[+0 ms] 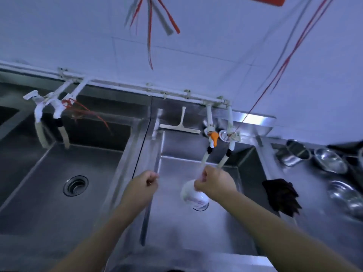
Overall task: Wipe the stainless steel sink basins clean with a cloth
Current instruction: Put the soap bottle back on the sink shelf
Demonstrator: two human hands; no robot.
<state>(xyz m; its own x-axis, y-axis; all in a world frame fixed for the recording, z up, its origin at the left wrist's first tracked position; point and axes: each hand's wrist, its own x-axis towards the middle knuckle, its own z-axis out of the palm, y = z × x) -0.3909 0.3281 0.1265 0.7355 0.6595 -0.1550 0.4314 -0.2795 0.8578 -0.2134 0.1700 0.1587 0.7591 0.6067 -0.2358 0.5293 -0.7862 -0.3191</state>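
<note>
Although the frame is blurred by motion, the layout reads plainly. At the far left lies the left basin (59, 193), its drain (75, 185) near the middle of the floor and a pair of taps (49, 108) hanging over its back edge. The left hand (143, 185) hovers above the divider (137, 163) between the two basins, fingers curled into a loose fist; something thin may be pinched there, but I cannot tell.

Next comes the right basin (196, 232), where the right hand (214, 183) grips a white cloth (191, 195) bunched into a ball that hangs just over that basin's drain. A squeegee (180, 126) leans on the back edge, beside two more taps (220, 138). A dark rag (280, 195) droops over the right edge, and steel bowls (330, 160) sit on the counter beyond.

The cloth looks soft, light and limp, probably wet, so it should conform to the steel and slide easily. Gathered as it is, it has no clear long axis; the bulk sags downward from the fist. Holding it wadded in the palm seems best for pressing into corners.
</note>
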